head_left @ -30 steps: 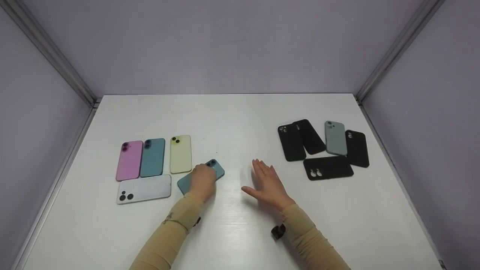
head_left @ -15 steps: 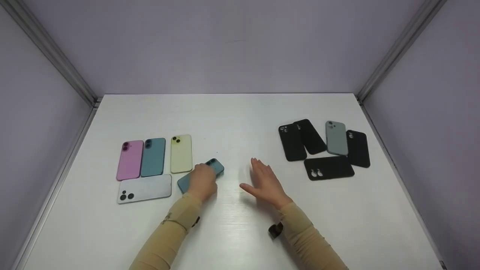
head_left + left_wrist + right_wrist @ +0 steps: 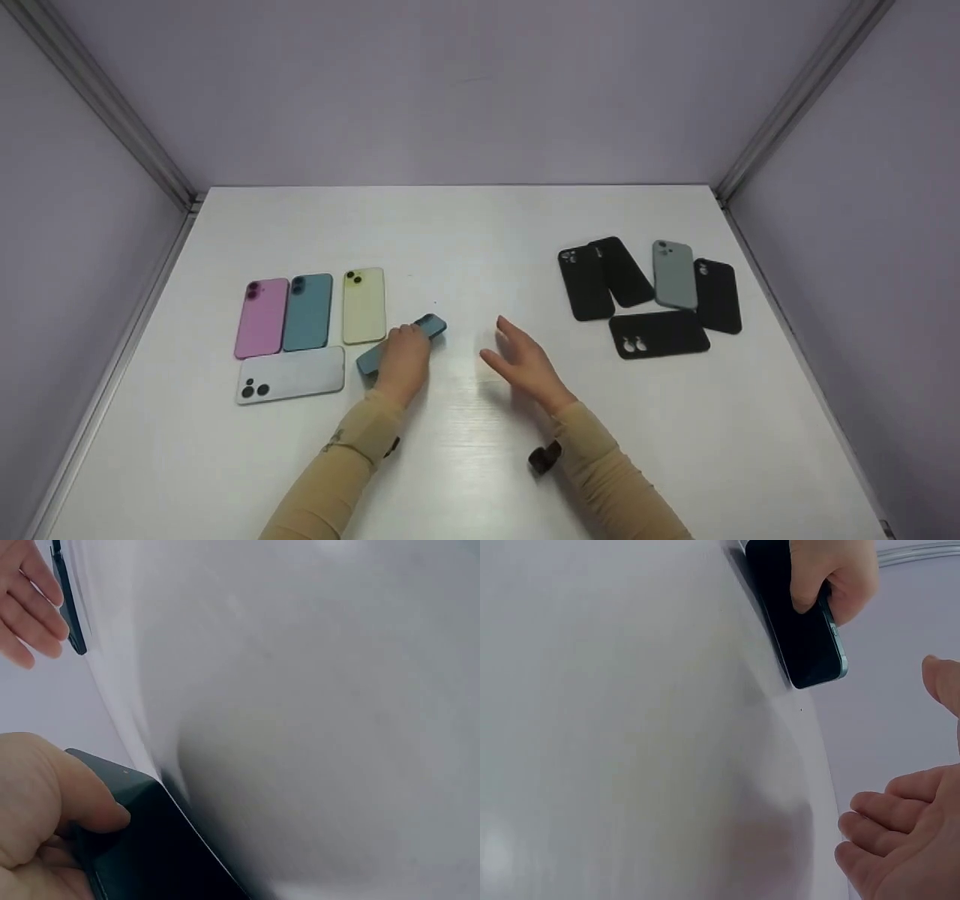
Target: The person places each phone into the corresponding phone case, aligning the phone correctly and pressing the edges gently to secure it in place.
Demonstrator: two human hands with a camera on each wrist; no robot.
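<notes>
My left hand [image 3: 404, 364] grips a blue-green phone [image 3: 433, 326] by its long edge, thumb on its dark screen side in the left wrist view. The phone is tipped up, and its lower long edge is at or close to the table; its back and cameras are partly hidden by my fingers. To the right, my right hand [image 3: 529, 373] hovers over the table with its fingers extended and thumb apart, holding nothing. The right wrist view shows its palm turned toward the phone. A yellow phone [image 3: 364, 306] lies just beyond my left hand.
A pink phone [image 3: 262, 318], a second blue-green phone [image 3: 307, 312] and a white phone [image 3: 292, 375] lie at left. Black phone cases [image 3: 660, 334] and a grey-green case or phone [image 3: 674, 274] lie grouped at right. Walls [image 3: 465, 90] stand behind and at both sides.
The blue-green phone in my left hand has tilted up from lying nearly flat. My right hand has shifted slightly left and turned more edge-on.
</notes>
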